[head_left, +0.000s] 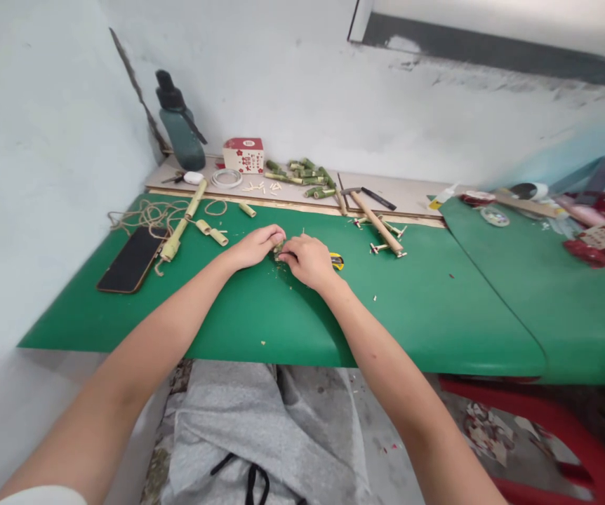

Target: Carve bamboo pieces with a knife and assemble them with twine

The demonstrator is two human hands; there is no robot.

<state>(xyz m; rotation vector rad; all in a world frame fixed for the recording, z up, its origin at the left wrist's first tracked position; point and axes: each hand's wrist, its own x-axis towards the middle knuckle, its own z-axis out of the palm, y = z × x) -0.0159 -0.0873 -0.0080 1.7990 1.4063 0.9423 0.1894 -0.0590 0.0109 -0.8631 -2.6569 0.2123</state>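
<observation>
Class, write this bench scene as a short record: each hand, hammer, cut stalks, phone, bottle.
Left hand: close to right hand; grip partly hidden
Right hand: yellow tool end showing beside it; grip unclear
Hammer: lying, head toward wall
Cut green stalks: heaped at back
Phone: flat, left side
Bottle: standing, back left

A bluish bottle (182,137) stands left of a red-and-white box (243,156) and coiled cable (227,186), a black phone (131,261) lying nearer.
</observation>
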